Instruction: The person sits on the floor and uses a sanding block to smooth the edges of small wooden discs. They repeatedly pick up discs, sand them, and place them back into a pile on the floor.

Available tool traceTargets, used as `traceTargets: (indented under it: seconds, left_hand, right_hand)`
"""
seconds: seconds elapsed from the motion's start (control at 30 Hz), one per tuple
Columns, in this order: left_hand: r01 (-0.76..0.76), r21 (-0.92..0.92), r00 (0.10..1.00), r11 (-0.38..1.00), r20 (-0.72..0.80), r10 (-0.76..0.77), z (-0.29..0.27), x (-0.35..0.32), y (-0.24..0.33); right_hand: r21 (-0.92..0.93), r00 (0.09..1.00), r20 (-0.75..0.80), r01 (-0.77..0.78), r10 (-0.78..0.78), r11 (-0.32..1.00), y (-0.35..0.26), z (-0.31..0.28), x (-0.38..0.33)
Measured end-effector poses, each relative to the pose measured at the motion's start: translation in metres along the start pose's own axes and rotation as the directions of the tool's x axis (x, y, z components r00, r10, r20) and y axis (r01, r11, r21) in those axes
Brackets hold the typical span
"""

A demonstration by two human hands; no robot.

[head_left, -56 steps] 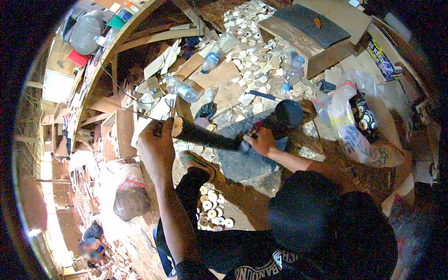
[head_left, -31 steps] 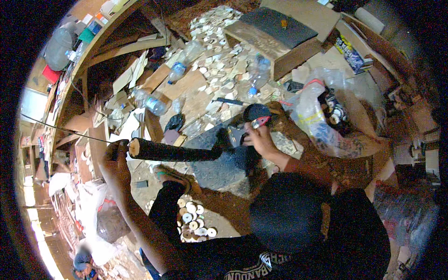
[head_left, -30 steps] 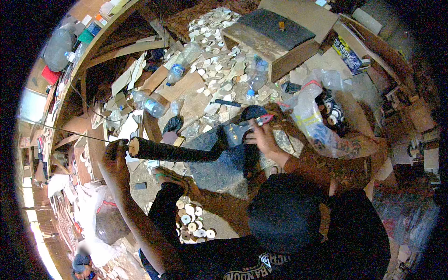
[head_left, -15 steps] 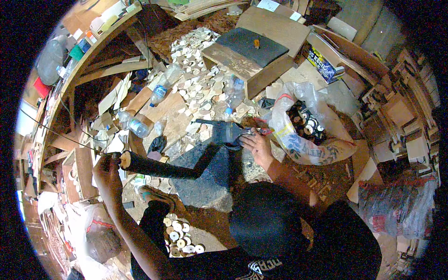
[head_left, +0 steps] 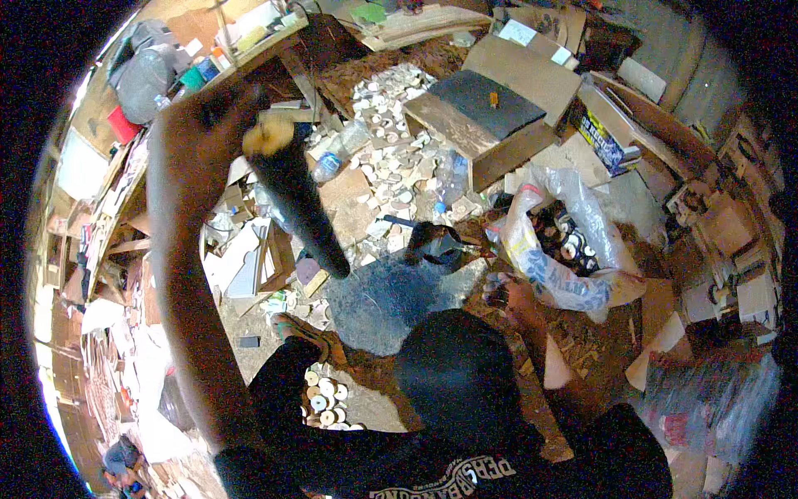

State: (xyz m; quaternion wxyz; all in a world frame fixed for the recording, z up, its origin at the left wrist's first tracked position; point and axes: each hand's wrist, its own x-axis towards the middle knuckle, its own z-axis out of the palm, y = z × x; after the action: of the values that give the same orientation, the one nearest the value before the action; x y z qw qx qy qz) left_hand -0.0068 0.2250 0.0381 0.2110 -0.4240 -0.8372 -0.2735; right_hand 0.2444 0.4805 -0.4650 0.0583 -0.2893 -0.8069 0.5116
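Observation:
My left hand [head_left: 204,141] is raised at the upper left, closed around a dark tapering bar [head_left: 303,212] with a pale, round wooden end [head_left: 270,135]. The bar slants down toward a grey block [head_left: 386,299]. A dark metal piece [head_left: 435,247] with a thin bar sticking out sits at the block's far end. Beside it, just short of a clear plastic bag [head_left: 524,258], is my right hand [head_left: 509,293]. Its fingers are dark and smeared, so I cannot make out their shape or anything in them. A dark rounded shape [head_left: 457,358] hides part of the foreground.
Pale wooden pieces [head_left: 391,125] litter the floor beyond, with plastic bottles [head_left: 328,166] among them. A wooden box [head_left: 507,150] with a black pad stands behind. Small wooden discs [head_left: 324,399] lie near my foot [head_left: 299,333]. At the lower left edge is a person [head_left: 122,456].
My left hand has swung up with the dark bar, whose far end now points downward. My right hand has moved off the metal piece, toward the bag. The whole view has shifted.

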Motion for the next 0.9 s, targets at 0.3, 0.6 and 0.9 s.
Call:
traceTargets:
  seconds: [0.3, 0.6, 0.9]
  left_hand:
    - [-0.203, -0.201, 0.958, 0.958, -0.242, 0.152, -0.037, 0.072, 0.139]
    - [-0.341, -0.5, 0.937, 0.796, -0.248, 0.245, 0.003, 0.078, 0.229]
    - [-0.08, -0.703, 0.965, 0.707, 0.124, 0.232, 0.094, 0.06, 0.261]
  right_hand:
    - [0.755, 0.987, -0.158, 0.142, -0.032, 0.641, -0.112, -0.044, -0.013]
    - [0.955, 0.993, -0.115, 0.113, -0.011, 0.275, -0.084, -0.123, -0.079]
    - [0.943, 0.985, -0.121, 0.074, 0.126, 0.325, 0.068, -0.113, -0.226]
